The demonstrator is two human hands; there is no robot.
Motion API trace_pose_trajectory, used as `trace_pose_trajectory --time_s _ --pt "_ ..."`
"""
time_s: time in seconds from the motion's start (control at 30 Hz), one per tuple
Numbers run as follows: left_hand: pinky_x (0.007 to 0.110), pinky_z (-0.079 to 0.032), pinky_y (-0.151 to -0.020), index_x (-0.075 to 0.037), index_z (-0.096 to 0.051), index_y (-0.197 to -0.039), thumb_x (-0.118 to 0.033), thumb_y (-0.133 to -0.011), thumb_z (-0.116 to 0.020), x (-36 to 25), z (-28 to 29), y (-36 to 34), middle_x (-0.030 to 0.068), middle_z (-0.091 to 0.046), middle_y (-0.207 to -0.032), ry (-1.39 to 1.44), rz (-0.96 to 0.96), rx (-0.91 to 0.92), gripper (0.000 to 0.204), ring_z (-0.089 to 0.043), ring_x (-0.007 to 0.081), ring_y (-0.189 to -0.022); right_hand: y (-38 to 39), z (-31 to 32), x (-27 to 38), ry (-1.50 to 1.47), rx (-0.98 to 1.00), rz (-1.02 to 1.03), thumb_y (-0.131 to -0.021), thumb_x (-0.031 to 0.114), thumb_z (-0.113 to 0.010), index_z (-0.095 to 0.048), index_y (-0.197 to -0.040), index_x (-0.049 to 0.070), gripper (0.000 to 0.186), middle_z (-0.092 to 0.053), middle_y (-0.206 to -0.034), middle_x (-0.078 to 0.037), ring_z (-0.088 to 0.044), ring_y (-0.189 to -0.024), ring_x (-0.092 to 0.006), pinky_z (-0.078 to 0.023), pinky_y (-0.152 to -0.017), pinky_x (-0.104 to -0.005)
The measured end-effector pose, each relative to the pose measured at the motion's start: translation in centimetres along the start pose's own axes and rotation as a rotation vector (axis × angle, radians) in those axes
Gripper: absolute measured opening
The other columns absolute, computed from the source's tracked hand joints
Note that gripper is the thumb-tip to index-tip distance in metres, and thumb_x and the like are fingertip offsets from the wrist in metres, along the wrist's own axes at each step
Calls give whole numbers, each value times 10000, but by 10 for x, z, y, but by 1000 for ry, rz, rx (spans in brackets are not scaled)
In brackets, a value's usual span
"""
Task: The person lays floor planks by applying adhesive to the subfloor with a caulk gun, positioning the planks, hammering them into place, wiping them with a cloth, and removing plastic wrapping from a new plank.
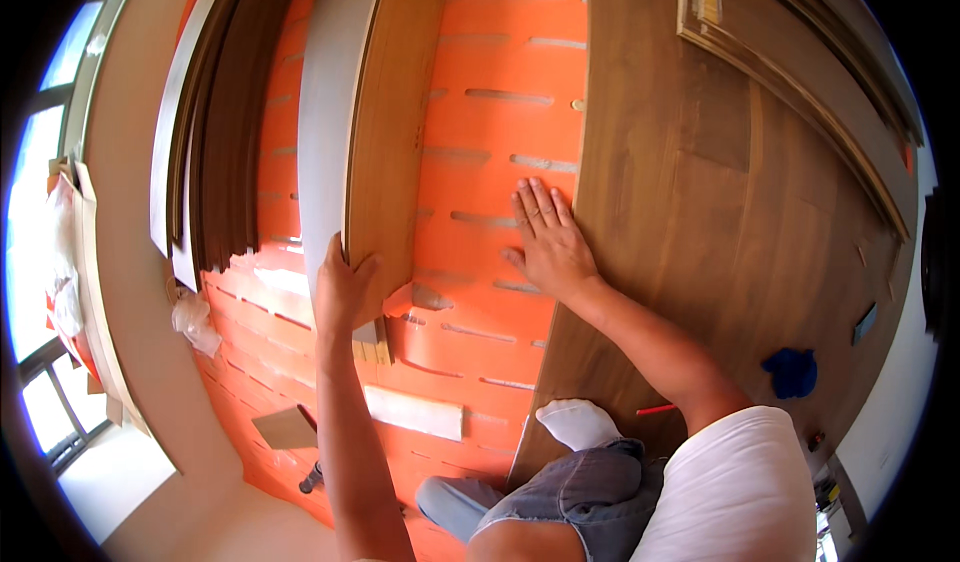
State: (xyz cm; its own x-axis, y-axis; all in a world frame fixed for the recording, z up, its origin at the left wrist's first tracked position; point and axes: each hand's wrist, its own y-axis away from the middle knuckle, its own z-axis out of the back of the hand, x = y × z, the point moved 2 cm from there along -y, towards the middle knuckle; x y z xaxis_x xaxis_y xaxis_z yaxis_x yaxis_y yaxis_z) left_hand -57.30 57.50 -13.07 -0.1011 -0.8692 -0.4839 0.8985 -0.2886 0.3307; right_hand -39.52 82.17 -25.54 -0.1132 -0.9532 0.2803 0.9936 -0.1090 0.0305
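My left hand [345, 277] grips the near end of a pale-faced plank [325, 112] beside a light wooden board [390, 112]; its thumb lies on the wood. My right hand [548, 237], fingers spread, presses flat on the orange slotted underlayment [500, 122], just left of the laid brown flooring's edge [620, 182]. A short white strip [413, 412] lies on the underlayment below my hands. Part of the board's underside and my left fingertips are hidden.
Dark planks [220, 122] are stacked at left, more planks [790, 82] at upper right. A plastic bag [193, 322], board offcut [280, 424], black tool [312, 477], blue cloth [790, 372] and red pencil [655, 410] lie around. A window [35, 262] borders the left side.
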Motion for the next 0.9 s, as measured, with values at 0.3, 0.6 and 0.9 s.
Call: trace_pose_trajectory --time_s 0.3,0.6,0.9 --pt "412 -566 -820 14 -576 -1202 -210 -890 -729 6 5 -4 195 -723 -1037 65 87 69 413 -720 297 -946 -2 5 5 -87 -119 -1 -978 423 -590 -451 -1473 -69 712 -345 -1619 -203 -250 -1541 -330 -197 -1266 -485" --pt "473 -520 -842 53 -473 -1118 -254 -948 -661 -28 -10 9 305 -676 -1053 -80 59 90 398 -661 471 -969 -14 -29 141 -913 -176 290 -824 99 -756 -622 -1176 32 383 -599 -1220 -150 -549 -1215 -359 -454 -1061 -502" --pt "502 -506 -839 82 -452 -1224 -242 -958 -631 -31 -16 17 344 -660 -1066 -133 60 29 456 -618 521 -1019 -27 -49 174 -836 -253 190 -817 174 -792 -604 -1005 69 286 -590 -1025 -107 -561 -1014 -323 -481 -908 -454"
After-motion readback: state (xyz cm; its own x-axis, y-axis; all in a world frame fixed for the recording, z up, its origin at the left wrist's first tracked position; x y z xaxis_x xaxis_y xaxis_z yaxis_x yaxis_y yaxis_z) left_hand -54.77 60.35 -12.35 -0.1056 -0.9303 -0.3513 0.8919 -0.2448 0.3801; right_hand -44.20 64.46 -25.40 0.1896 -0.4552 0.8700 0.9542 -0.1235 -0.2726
